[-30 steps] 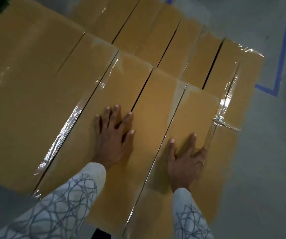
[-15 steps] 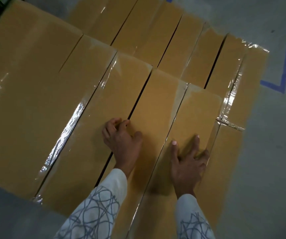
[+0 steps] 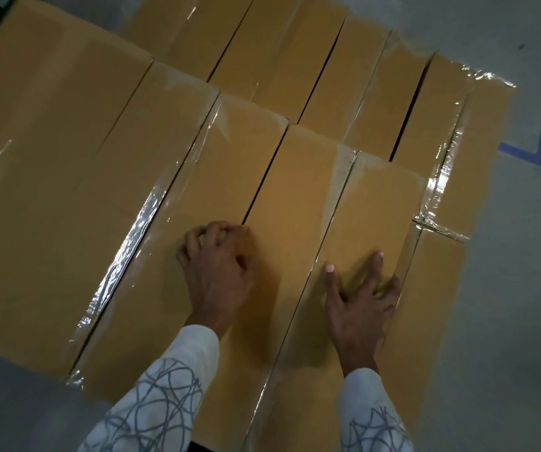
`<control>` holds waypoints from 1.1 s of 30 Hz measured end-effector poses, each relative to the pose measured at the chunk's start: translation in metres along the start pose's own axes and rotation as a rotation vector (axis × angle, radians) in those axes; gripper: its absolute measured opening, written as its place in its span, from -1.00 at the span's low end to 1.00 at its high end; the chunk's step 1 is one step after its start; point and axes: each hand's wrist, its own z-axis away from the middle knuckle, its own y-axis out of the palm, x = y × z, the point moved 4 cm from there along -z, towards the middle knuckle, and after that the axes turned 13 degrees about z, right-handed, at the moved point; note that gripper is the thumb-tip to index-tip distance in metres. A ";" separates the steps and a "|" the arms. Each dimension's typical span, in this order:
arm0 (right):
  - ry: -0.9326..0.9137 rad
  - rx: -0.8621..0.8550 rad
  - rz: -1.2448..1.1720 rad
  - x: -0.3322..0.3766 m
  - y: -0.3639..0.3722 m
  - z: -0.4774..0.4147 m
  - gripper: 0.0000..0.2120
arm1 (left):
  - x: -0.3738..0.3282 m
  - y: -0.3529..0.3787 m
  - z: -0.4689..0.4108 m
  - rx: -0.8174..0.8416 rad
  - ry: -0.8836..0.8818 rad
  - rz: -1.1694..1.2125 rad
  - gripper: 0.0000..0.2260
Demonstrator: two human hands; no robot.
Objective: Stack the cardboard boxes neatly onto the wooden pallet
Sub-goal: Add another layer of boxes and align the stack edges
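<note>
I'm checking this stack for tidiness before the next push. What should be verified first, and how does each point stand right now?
1. Flat press by the right hand on the box top: ok, the fingers are spread on it.
2. Purchase of the left hand: cannot tell; its fingers curl at the near end of the dark gap.
3. Closing of the dark gap: not ok, an open slit shows between the cardboard tops.
4. Flatness of the clear tape: not ok, it is crinkled near the right edge.
5. Support from the pallet: cannot tell, none is in view.
</note>
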 end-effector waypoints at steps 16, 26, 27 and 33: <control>-0.019 0.019 -0.031 -0.004 0.002 0.000 -0.07 | 0.049 0.013 0.023 0.101 0.324 -0.130 -0.45; -0.070 0.068 0.035 -0.003 0.005 -0.001 0.09 | 0.047 0.015 0.025 0.107 0.333 -0.154 -0.42; -0.073 0.071 0.027 -0.004 0.006 0.000 0.10 | 0.047 0.015 0.025 0.109 0.333 -0.161 -0.42; -0.117 0.118 0.010 -0.007 0.003 -0.006 0.12 | 0.046 0.017 0.027 0.114 0.349 -0.262 -0.41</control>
